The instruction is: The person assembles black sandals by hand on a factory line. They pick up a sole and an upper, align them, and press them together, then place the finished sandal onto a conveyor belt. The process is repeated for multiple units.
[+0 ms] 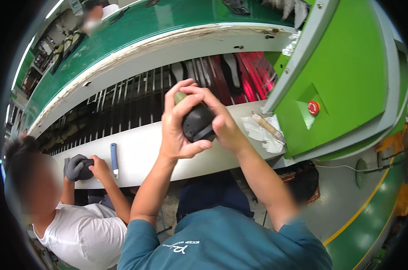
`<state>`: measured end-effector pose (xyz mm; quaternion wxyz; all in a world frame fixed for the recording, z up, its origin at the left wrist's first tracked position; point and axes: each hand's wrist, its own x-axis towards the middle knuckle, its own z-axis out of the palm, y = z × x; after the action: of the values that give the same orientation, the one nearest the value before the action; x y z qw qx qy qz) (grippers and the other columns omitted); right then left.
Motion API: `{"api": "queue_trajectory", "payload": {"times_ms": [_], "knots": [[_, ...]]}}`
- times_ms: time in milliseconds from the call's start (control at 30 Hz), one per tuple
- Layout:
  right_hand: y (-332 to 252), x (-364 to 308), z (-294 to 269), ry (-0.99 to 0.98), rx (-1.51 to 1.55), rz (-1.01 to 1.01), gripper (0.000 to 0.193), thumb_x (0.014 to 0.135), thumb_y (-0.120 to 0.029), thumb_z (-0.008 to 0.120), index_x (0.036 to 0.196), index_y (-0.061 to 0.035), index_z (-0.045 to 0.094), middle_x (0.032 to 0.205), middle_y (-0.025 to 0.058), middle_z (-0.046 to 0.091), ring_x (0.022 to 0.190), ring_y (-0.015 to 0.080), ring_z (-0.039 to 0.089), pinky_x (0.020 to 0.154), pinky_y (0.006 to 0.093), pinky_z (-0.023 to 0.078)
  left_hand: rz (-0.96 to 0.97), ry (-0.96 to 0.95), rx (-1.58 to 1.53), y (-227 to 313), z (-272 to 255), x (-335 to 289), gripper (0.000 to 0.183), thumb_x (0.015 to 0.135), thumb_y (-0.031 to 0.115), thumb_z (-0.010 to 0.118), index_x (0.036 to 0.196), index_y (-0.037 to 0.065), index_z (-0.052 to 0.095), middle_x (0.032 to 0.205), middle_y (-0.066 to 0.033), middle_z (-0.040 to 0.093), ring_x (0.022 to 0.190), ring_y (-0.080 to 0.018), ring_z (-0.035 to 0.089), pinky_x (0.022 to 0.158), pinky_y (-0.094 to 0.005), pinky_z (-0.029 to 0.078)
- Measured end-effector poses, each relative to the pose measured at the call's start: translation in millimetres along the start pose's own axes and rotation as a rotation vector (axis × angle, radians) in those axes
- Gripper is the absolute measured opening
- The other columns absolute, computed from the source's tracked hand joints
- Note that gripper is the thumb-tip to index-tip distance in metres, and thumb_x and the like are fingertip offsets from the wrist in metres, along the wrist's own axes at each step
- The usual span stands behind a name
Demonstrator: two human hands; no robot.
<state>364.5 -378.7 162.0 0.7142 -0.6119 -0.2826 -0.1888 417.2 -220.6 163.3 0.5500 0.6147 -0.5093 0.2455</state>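
Left hand (171,128) and right hand (224,123) gripped black shoe (197,121); seemingly a hand-working step, next move wanting steady hold.

Two hands (172,126) on one black shoe (197,120) — one blue-handled tool (114,155), one red button (313,107), one gray glove (74,168)

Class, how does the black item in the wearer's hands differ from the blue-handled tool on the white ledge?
The black item is rounded and bulky; the blue-handled tool is long and slim. The left hand and right hand hold the black item; the blue-handled tool lies untouched on the white ledge.
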Motion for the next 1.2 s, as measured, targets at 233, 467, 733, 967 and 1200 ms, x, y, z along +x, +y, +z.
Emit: {"api": "queue_trajectory", "payload": {"times_ms": [233,467,733,967,1200], "knots": [[-4,-6,5,0.062,-0.053,0.073,0.129,0.077,-0.107,0.056,0.149,-0.0004,0.058,0.144,0.0114,0.059,0.138,0.026,0.058,0.119,0.042,0.044,-0.034,-0.026,0.053,19,-4,-2,0.082,0.078,0.065,0.085,0.13,0.003,0.075,0.147,-0.0333,0.052,0.138,-0.0491,0.056,0.114,-0.0602,0.046],[2,-11,27,0.251,-0.033,0.134,0.114,0.08,-0.106,0.053,0.13,-0.0037,0.053,0.124,0.0078,0.057,0.118,0.0206,0.06,0.108,0.0396,0.05,0.002,0.025,0.097,27,-7,-10,0.084,0.069,0.06,0.097,0.137,0.017,0.076,0.15,-0.0315,0.056,0.133,-0.0494,0.065,0.104,-0.0552,0.059],[5,-16,41,0.109,-0.023,0.085,0.111,0.082,-0.105,0.055,0.126,-0.003,0.052,0.123,0.0127,0.055,0.115,0.0222,0.056,0.107,0.0401,0.045,-0.106,-0.053,0.05,58,-44,-12,0.095,0.063,0.044,0.109,0.144,0.014,0.069,0.156,-0.0251,0.059,0.148,-0.0534,0.055,0.116,-0.0615,0.053],[17,-41,19,0.14,-0.404,0.085,0.068,0.112,-0.056,0.056,0.146,0.0027,0.06,0.145,0.0206,0.066,0.139,0.0328,0.061,0.12,0.0467,0.044,-0.405,0.006,0.133,79,-84,-44,0.094,0.064,0.023,0.11,0.143,0.01,0.06,0.151,-0.0202,0.064,0.137,-0.0335,0.067,0.099,-0.0397,0.064],[-25,6,-49,0.306,-0.652,-0.016,0.04,0.103,-0.013,0.078,0.139,-0.0012,0.066,0.125,0.0122,0.075,0.116,0.0232,0.073,0.107,0.0387,0.055,-0.335,0.38,-0.203,65,-122,-68,0.091,0.075,0.019,0.102,0.146,0.007,0.047,0.141,-0.0316,0.063,0.132,-0.0394,0.065,0.114,-0.0514,0.054]]}}
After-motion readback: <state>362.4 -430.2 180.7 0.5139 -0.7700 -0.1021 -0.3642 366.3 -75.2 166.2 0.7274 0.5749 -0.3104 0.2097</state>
